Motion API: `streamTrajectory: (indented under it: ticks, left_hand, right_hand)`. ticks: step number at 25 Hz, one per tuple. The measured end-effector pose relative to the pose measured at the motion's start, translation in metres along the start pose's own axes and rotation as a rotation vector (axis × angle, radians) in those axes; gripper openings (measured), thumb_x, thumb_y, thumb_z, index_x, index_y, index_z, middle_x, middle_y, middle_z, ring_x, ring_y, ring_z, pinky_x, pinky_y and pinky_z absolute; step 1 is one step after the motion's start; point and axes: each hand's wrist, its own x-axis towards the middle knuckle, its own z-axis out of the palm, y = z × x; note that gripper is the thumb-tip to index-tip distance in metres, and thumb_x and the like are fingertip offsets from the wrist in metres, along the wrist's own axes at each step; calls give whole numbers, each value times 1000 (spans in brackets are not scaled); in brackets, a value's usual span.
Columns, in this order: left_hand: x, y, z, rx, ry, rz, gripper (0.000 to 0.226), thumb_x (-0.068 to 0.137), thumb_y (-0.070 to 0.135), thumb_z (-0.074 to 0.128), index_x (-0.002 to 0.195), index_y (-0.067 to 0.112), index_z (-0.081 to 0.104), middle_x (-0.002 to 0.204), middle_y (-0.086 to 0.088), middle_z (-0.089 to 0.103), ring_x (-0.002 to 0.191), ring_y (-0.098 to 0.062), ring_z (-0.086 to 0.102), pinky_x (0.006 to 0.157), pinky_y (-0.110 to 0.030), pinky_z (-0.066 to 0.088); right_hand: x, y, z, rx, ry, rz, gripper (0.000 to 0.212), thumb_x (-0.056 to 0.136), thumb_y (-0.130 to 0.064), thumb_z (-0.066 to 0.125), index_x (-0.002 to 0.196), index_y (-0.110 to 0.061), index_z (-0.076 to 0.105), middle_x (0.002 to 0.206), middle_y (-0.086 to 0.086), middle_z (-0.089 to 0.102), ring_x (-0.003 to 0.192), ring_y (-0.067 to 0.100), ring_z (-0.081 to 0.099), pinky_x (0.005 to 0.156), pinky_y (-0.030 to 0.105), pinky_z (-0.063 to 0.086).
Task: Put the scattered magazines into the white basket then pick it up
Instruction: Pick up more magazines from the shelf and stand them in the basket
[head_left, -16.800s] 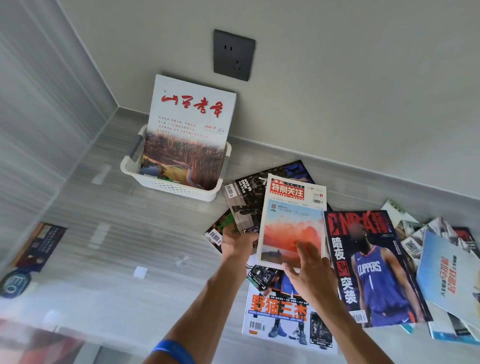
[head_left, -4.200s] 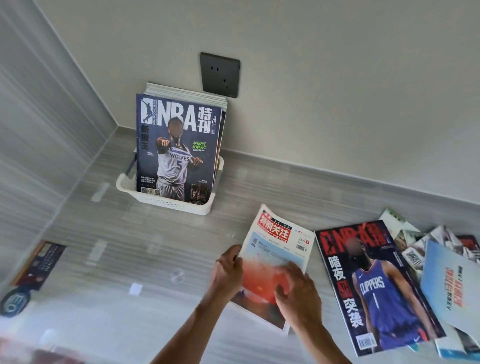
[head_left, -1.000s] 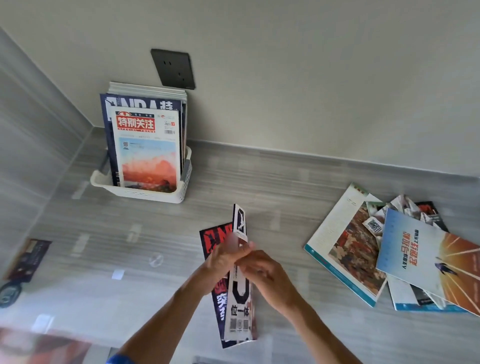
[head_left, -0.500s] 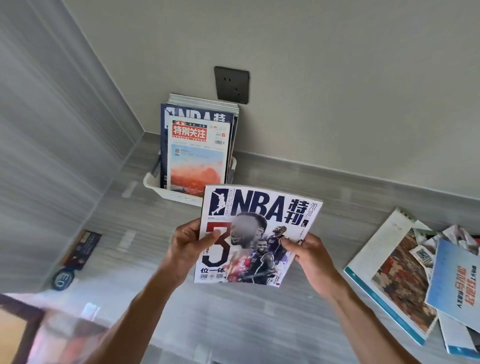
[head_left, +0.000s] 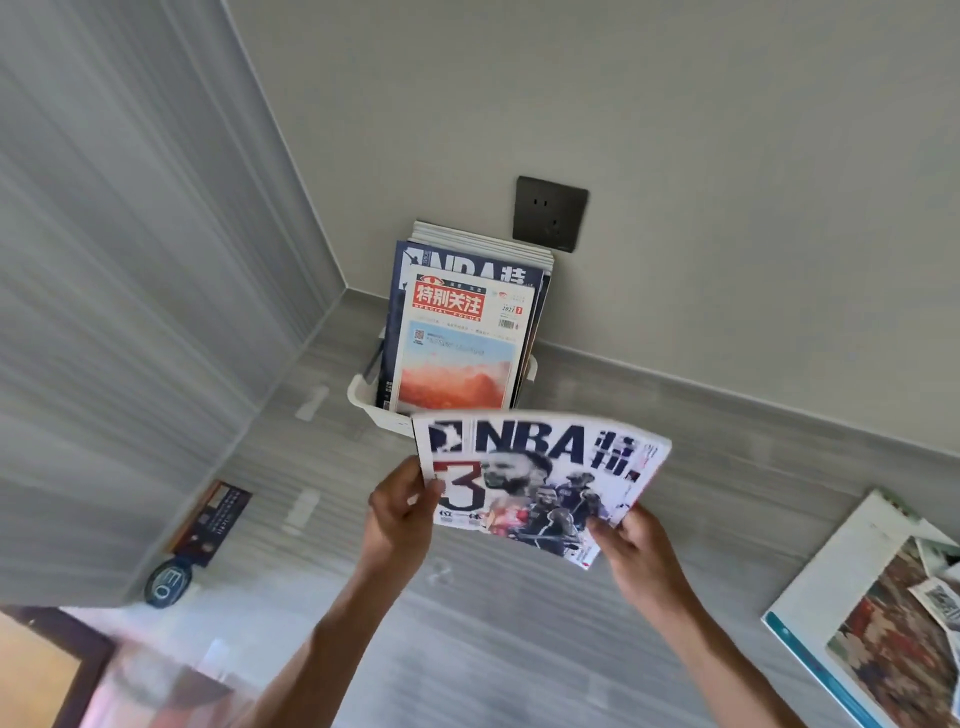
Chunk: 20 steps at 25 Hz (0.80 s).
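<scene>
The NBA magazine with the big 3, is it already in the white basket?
No, both hands hold the NBA magazine in front of the white basket.

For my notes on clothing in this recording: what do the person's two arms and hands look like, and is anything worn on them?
Both forearms are bare as far as the picture shows: no sleeve, glove, watch or ring is visible on the left hand or the right hand. The fingers are uncovered. The arms leave the frame at the bottom edge, so anything worn near the elbows cannot be seen.

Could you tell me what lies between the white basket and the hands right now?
In the head view, only the NBA magazine, gripped by the left hand and right hand, lies before the white basket.
</scene>
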Motion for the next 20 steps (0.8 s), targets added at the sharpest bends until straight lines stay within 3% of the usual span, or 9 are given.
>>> streamTrajectory:
  ticks: [1,5,8,11,13,17,20]
  left_hand:
    - [13,11,-6,-29,37,16,18,84,7,57,90,20,68,76,3,71,67,-8,63,62,-27,49]
    - [92,73,-45,-200,108,59,29,86,1,60,87,28,67,77,8,73,71,-15,64,67,-28,56]
    - [158,92,-67,-130,170,42,34,94,4,56,80,32,66,89,2,72,85,-25,67,78,-39,59]
    - [197,66,-72,28,234,-18,32,93,4,58,76,30,66,82,2,70,74,-17,64,78,-42,60]
    - [207,35,-69,113,238,-79,31,92,2,58,74,27,65,81,1,71,69,-15,63,80,-48,60]
    - [211,-18,-68,209,180,-191,31,92,3,57,74,28,62,82,1,70,76,-22,67,83,-52,58]
    - [214,-35,-67,289,148,-200,24,92,8,59,80,27,64,82,1,70,77,-27,70,82,-48,59]
  right_hand:
    - [7,-16,0,6,-6,-44,22,94,-1,60,100,-20,68,101,1,77,98,27,72,83,38,57]
    - [56,-112,11,267,93,-249,41,87,6,62,100,-33,69,102,-12,77,89,8,73,73,21,57]
    - [105,-154,32,196,157,-279,29,90,0,57,98,-26,67,98,-9,77,90,14,73,76,34,61]
    - [141,-154,59,120,191,-217,30,91,2,54,110,-20,63,103,-3,75,91,22,73,77,44,61]
    - [155,-138,75,79,224,-153,34,89,5,52,108,-21,64,102,-5,75,89,18,73,73,37,62]
    - [165,-101,91,-40,294,-49,30,86,3,56,83,-26,65,84,-13,71,76,12,70,55,17,53]
    - [168,-89,96,-142,324,-28,23,87,-2,58,82,-22,68,79,-9,70,72,17,68,54,24,50]
